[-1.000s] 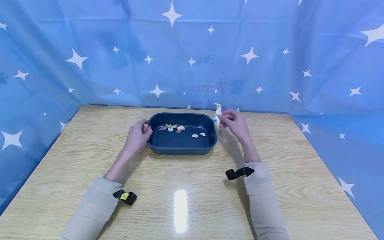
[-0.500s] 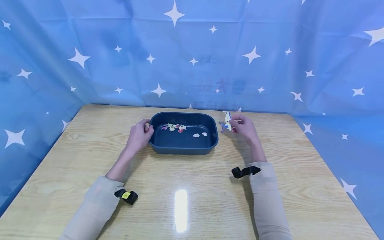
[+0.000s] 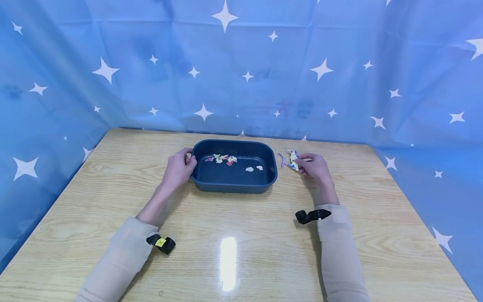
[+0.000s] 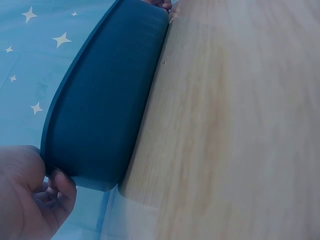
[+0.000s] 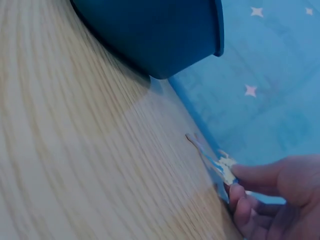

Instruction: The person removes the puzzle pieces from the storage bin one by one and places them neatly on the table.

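Observation:
A dark blue rectangular basin [image 3: 234, 187] stands toward the back of the table. My left hand [image 3: 180, 165] grips its left rim, thumb on the near side; the left wrist view shows the hand [image 4: 30, 195] at the basin's end. Just right of the basin, my right hand [image 3: 314, 165] pinches a crumpled, torn scrap [image 3: 293, 159], cream and white with blue-purple parts, low at the tabletop. In the right wrist view the scrap [image 5: 226, 169] sits between thumb and fingers, a thin purplish strip reaching toward the basin. Inside the basin lie several colourful scraps [image 3: 220, 159] and two white bits [image 3: 249, 169].
The wooden table [image 3: 196, 235] carries a bright light reflection near its front. A blue curtain with white stars [image 3: 241, 75] hangs behind and along both sides. Each forearm wears a black wrist camera [image 3: 312, 216] over a light sleeve.
My right hand has moved right and down with the scrap, away from the basin's rim to the tabletop beside it. My left hand keeps its grip on the basin; the view has shifted slightly.

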Demonstrator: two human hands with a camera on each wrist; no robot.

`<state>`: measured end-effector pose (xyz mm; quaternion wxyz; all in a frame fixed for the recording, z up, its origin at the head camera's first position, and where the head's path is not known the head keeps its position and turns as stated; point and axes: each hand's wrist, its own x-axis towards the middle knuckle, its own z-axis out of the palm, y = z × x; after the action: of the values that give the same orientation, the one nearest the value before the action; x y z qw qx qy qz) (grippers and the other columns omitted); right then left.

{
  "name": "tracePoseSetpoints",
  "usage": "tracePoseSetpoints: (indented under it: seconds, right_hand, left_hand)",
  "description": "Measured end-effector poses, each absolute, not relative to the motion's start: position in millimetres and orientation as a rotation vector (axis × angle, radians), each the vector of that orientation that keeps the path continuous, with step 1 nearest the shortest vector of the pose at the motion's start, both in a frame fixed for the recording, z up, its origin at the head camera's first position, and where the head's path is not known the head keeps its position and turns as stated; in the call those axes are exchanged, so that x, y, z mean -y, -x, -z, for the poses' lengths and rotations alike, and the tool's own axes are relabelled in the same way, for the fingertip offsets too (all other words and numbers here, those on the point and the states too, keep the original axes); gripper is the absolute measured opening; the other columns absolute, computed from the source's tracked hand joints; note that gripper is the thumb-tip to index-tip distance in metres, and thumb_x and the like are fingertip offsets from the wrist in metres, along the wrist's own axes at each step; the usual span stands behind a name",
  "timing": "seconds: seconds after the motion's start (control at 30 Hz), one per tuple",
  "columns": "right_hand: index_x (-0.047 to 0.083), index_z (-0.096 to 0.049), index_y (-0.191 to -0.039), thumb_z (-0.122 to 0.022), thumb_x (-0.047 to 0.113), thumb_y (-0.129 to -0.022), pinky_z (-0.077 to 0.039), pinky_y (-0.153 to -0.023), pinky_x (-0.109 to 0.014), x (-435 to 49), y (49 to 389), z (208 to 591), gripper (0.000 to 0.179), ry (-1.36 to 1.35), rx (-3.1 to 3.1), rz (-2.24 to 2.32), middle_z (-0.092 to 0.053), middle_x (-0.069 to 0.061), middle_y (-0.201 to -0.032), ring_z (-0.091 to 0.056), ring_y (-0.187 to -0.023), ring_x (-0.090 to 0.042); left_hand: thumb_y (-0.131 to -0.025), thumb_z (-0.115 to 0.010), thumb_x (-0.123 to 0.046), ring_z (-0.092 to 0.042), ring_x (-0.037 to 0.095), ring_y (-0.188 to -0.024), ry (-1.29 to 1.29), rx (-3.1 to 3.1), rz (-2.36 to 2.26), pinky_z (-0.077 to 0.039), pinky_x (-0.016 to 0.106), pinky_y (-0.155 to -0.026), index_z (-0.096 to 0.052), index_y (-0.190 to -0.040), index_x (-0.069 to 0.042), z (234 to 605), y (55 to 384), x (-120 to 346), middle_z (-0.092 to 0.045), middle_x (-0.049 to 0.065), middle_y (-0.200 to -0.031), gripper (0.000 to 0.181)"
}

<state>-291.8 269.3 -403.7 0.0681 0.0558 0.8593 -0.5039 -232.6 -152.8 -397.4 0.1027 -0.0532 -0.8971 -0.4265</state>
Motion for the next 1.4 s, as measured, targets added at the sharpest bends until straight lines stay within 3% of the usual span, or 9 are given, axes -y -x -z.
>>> tracePoseSetpoints:
  seconds: [0.67,0.97,1.4]
  right_hand:
    - [-0.009,-0.061,-0.126,-0.060,0.016,-0.102,-0.055,-0.063,-0.023,-275.3,291.6,409.7,0.035,-0.164,-2.683,1.484,-0.069,-0.012,-0.087,-0.063,-0.065,-0.008]
    - [-0.007,-0.059,-0.131,-0.059,0.020,-0.103,-0.058,-0.073,-0.031,-271.9,290.9,402.0,0.039,-0.085,-2.693,1.516,-0.066,-0.027,-0.108,-0.067,-0.078,-0.019]
    - [-0.004,-0.058,-0.136,-0.056,0.021,-0.105,-0.057,-0.082,-0.038,-249.2,286.1,372.7,0.040,0.023,-2.682,1.609,-0.061,-0.028,-0.121,-0.067,-0.089,-0.030]
  left_hand:
    - [-0.100,-0.049,-0.009,-0.046,0.018,-0.052,0.159,2.645,1.263,-0.040,0.032,-0.056,-0.059,-0.131,0.008,401.6,233.5,152.9,-0.045,0.001,-0.064,0.037]
    - [-0.100,-0.050,-0.009,-0.045,0.018,-0.051,0.167,2.645,1.274,-0.039,0.031,-0.054,-0.059,-0.131,0.008,401.0,233.4,153.1,-0.045,0.001,-0.063,0.037]
    - [-0.100,-0.049,-0.009,-0.046,0.019,-0.054,0.161,2.643,1.268,-0.041,0.033,-0.058,-0.059,-0.130,0.008,400.1,234.6,153.3,-0.045,0.001,-0.065,0.036]
